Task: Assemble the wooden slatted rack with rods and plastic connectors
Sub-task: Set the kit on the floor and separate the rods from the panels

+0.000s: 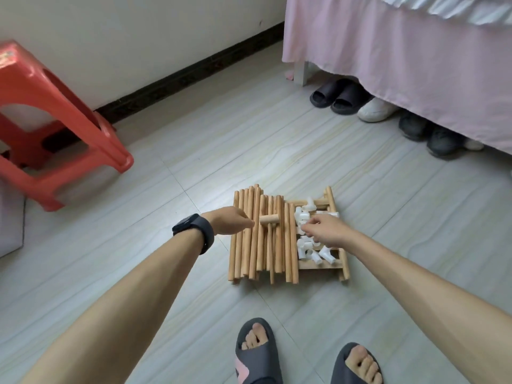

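The left hand [230,220], a black watch [195,231] on its wrist, reaches over a pile of wooden rods [249,245] lying side by side on the tiled floor [194,162]. Its fingers [247,223] are bent downward and bunched together on the rods; I cannot tell whether they pinch one. Just right of those fingertips lies a small wooden mallet [269,219], its head across the rods and its handle running back toward the person.

The right hand [324,227] is lowered over a heap of white plastic connectors [307,248]. Its fingers [306,228] are curled close together and touch the pieces, but I cannot make out a grip on any 1 piece. The connectors lie under and around these fingers on a slatted wooden panel [331,199], whose side rail shows beyond the right hand. The rods overlap the panel's left part.

Nearer than both hands are 2 feet in grey slippers [256,356]. Far left of the left fingers stands a red plastic stool [55,120]. Beyond the right fingers, shoes [374,109] line up under a bed with a pink skirt [401,65].
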`<move>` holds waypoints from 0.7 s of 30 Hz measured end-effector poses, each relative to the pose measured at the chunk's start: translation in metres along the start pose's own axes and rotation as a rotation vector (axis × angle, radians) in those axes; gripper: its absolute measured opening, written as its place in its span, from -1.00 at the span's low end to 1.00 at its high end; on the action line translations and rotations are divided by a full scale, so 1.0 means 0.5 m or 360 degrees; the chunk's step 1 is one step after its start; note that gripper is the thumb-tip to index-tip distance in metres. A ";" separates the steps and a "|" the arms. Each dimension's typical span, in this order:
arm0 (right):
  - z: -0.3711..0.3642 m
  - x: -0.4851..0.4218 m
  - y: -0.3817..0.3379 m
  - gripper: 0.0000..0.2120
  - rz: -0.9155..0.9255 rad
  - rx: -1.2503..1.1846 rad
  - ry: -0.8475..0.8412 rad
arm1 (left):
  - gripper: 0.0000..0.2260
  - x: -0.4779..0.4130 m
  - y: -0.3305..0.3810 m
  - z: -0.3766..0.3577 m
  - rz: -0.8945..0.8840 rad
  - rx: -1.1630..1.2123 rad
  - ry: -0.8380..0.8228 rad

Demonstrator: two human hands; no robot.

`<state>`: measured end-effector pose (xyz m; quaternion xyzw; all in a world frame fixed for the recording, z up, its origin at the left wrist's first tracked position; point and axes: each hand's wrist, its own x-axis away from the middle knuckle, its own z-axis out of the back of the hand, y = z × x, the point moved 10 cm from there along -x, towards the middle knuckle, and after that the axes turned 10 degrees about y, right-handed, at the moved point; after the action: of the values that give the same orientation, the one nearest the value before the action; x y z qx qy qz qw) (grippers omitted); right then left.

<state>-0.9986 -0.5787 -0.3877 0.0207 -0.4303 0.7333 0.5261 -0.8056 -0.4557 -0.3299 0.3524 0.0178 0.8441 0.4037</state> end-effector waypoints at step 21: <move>-0.240 -0.061 -0.048 -0.64 0.0314 0.0867 0.0302 | -0.49 -0.098 -0.114 -0.232 -0.0213 -0.0210 0.0175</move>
<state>-0.9154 -0.5213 -0.4633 0.0505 -0.1668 0.8679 0.4652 -0.8173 -0.4220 -0.4635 0.2763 0.0079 0.8326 0.4800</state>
